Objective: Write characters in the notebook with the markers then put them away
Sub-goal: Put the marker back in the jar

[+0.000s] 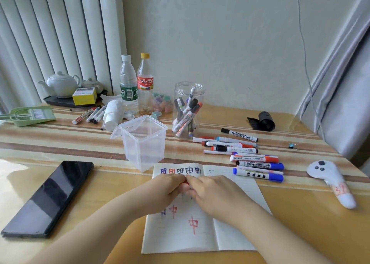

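Observation:
An open notebook (180, 235) lies on the table in front of me, with blue, red and black characters along its top line and more red and blue ones lower down. Over its upper half my left hand (166, 191) and my right hand (212, 193) meet, fingers curled. Between them they hold a red marker (186, 183), of which only a small red bit shows. Several loose markers (254, 159) lie to the right of the notebook. A clear round jar (188, 111) behind holds several more markers.
A clear square container (144, 141) with its lid open stands just beyond the notebook. A black phone (50, 197) lies at left. Two bottles (138, 83), a teapot (60, 83), a green dustpan (32, 114), a black roll (264, 121) and a white controller (332, 181) are around.

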A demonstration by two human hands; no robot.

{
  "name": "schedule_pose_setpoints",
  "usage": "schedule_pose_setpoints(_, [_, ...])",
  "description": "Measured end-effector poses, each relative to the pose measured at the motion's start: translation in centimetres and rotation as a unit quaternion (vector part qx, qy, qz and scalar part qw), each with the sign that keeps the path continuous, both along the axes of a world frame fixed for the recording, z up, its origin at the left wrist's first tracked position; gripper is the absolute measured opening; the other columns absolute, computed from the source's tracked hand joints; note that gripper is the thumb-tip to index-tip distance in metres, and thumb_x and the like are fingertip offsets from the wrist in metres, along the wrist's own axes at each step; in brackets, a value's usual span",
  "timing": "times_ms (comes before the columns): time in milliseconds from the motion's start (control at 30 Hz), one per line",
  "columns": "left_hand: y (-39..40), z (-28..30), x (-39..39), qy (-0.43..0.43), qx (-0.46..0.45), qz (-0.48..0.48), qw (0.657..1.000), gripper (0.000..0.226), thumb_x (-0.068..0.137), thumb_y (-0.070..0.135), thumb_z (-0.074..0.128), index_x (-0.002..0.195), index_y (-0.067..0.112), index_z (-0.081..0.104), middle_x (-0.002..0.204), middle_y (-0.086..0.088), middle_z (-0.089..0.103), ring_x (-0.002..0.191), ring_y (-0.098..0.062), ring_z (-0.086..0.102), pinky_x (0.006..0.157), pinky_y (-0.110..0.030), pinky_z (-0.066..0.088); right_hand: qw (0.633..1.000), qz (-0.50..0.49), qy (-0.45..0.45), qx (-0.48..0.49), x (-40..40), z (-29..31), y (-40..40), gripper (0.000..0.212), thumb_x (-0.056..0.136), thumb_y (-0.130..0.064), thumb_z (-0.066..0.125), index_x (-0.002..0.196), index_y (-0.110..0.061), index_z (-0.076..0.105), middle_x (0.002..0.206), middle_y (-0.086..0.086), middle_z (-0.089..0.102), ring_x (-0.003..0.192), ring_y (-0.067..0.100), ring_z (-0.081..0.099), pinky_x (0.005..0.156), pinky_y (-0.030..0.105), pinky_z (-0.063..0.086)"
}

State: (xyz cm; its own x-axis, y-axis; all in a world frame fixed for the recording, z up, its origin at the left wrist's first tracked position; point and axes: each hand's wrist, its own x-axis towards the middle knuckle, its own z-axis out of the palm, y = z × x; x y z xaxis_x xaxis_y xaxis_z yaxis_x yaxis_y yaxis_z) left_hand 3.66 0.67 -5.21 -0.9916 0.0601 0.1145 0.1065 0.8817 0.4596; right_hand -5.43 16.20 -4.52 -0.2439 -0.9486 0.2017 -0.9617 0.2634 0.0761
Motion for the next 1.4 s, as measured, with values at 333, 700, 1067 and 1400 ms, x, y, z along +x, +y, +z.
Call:
schedule_pose_setpoints(333, [-0.7, 0.4, 1.1, 0.026, -0.012, 0.021, 0.999, 0.026, 0.096, 0.039, 0.028, 0.083, 0.020, 0.039, 0.068, 0.009, 0.044, 0.063, -0.014, 0.043, 0.057, -0.022, 0.033, 0.990, -0.079, -0.107, 0.053, 0.6, 2.2, 0.6, 0.059, 0.095, -0.058, 0.023, 0.147, -0.033, 0.015, 0.104, 0.001, 0.062, 0.096, 0.023, 0.059, 0.076, 0.034, 0.044])
schedule_pose_setpoints(700, [-3.1, -1.4, 4.4, 0.149, 0.034, 0.061, 0.986, 0.056, 0.088, 0.062, 0.014, 0.091, 0.017, 0.047, 0.080, 0.012, 0.048, 0.074, -0.003, 0.043, 0.067, -0.013, 0.035, 0.557, -0.106, -0.775, -0.280, -0.1, 3.6, 0.6, 0.022, 0.097, -0.002, 0.038, 0.107, -0.013, 0.053, 0.084, 0.020, 0.064, 0.055, 0.015, 0.052, 0.056, 0.024, 0.051])
schedule_pose_setpoints(1067, [-3.9, -2.1, 5.7, 0.119, 0.126, 0.132, 0.976, 0.071, 0.077, 0.079, 0.006, 0.095, 0.026, 0.049, 0.089, 0.023, 0.062, 0.082, -0.003, 0.058, 0.073, -0.020, 0.044, 0.678, -0.160, -0.673, -0.250, 3.5, 0.2, -4.7, 0.034, 0.098, -0.037, 0.040, 0.087, -0.015, 0.064, 0.053, 0.002, 0.048, 0.045, 0.010, 0.039, 0.045, 0.020, 0.030])
schedule_pose_setpoints(1400, [-3.8, -2.6, 5.5, 0.136, 0.134, 0.140, 0.972, 0.057, 0.083, 0.070, 0.012, 0.093, 0.027, 0.048, 0.089, 0.021, 0.065, 0.080, 0.001, 0.057, 0.069, -0.013, 0.042, 0.834, -0.211, -0.448, -0.244, 4.0, -1.7, -5.4, 0.018, 0.087, -0.032, 0.061, 0.073, -0.026, 0.052, 0.072, -0.007, 0.065, 0.064, 0.009, 0.063, 0.047, 0.025, 0.047])
